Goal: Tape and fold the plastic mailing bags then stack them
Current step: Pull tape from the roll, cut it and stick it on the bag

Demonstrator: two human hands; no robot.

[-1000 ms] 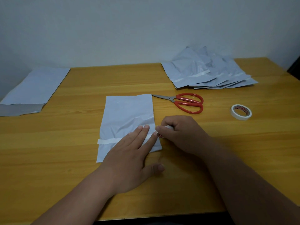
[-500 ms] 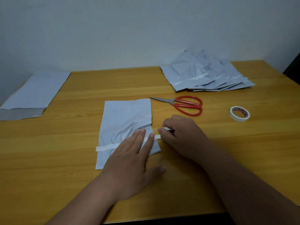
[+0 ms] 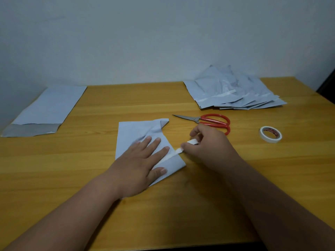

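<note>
The bag [image 3: 137, 134] sits mid-desk, thin floppy plastic that'll slide and crumple easily, so pin it flat. The left hand [image 3: 143, 160] does that, fingers spread and pressing down. The right hand [image 3: 208, 144] pinches the loose end of the tape strip [image 3: 183, 148] (light and probably sticky). The palm hides most of the strip

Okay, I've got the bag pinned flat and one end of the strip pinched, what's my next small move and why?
Probably keep pulling the white strip rightward off the bag. The right hand pinches its lifted end while the left hand lies flat on the bag, and the strip's other end runs under those fingers, seemingly unpeeled.
</note>
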